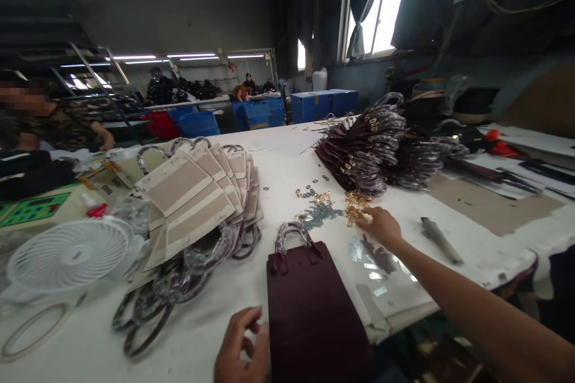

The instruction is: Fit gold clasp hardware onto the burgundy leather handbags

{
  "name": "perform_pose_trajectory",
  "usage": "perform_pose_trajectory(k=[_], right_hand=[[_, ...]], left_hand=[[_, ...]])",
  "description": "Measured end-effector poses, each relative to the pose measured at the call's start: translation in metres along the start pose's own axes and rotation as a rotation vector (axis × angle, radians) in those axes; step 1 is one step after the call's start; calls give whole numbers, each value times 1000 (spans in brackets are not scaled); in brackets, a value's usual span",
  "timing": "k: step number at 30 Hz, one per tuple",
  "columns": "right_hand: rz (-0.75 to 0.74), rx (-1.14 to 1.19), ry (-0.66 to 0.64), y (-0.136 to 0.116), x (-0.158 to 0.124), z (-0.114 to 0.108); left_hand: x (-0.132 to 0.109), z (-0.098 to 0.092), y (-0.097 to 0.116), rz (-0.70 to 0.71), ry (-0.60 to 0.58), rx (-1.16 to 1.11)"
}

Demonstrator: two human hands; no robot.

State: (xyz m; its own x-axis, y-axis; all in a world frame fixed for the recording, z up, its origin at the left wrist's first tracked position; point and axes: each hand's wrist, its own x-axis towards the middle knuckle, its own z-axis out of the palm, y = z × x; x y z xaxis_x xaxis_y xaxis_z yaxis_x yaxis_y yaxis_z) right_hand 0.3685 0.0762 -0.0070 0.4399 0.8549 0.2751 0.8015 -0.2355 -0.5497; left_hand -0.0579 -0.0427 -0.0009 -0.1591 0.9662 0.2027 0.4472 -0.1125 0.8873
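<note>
A dark maroon bag panel (314,311) lies in front of me, its looped handle (294,236) wrapped in clear plastic. Beside the panel's left edge is my left hand (242,344), fingers loosely bent and apart, with nothing visible in it. My right hand (380,224) reaches past the panel to a small heap of gold-coloured metal fittings (354,203); its fingertips are pinched together on the fittings at the near edge. Left of that heap lies a pile of flat silver metal plates (318,214). More silver plates (371,266) lie below my right hand.
Fanned beige-backed panels with wrapped handles (197,191) are stacked at left, behind a white round fan (72,254). A large pile of maroon handled pieces (363,149) stands back right. A grey marker-like tool (440,239) lies right of my forearm. A person (54,122) is at far left.
</note>
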Motion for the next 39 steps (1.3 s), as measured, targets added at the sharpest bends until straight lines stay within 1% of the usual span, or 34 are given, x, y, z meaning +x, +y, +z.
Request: perform_pose_trajectory(k=[2,3,4,7,11,13,15,19,21,24,25,27,32,34,35,37,39], right_hand=[[44,-21,-41,24,-3,-4],[50,-19,-54,30,-5,-3],[52,-10,-62,33,-7,-2],[56,61,-82,35,-11,-1],[55,246,-110,30,-19,-11],[45,355,-135,23,-28,-19],[30,462,-182,10,-42,-24],[6,671,-319,-25,-84,-27],[73,865,-414,-43,-107,-25],[288,1250,-595,-65,-136,-21],[343,1343,-643,-71,-143,-18],[372,1419,-690,-82,-154,-13],[334,1381,-699,-101,-171,1],[291,1297,-689,-107,-174,4],[237,1201,-681,-110,-176,4],[59,925,-634,-114,-178,6],[-152,673,-545,-116,-179,8]], left_hand=[[-8,25,5,160,-145,46],[-10,35,7,230,-191,81],[-10,42,8,284,-211,124],[-11,53,7,359,-191,230],[-17,54,5,395,-182,276],[-20,54,6,404,-184,286],[-22,54,8,408,-182,288],[-24,53,14,387,-182,261],[-24,52,17,359,-184,236],[-24,49,22,295,-177,196],[-25,49,24,277,-177,186],[-26,49,27,264,-174,177],[-29,49,24,303,-160,206],[-27,49,19,321,-117,250],[-24,49,16,322,-80,280],[-15,49,10,291,-6,340],[-4,50,6,203,9,379]])
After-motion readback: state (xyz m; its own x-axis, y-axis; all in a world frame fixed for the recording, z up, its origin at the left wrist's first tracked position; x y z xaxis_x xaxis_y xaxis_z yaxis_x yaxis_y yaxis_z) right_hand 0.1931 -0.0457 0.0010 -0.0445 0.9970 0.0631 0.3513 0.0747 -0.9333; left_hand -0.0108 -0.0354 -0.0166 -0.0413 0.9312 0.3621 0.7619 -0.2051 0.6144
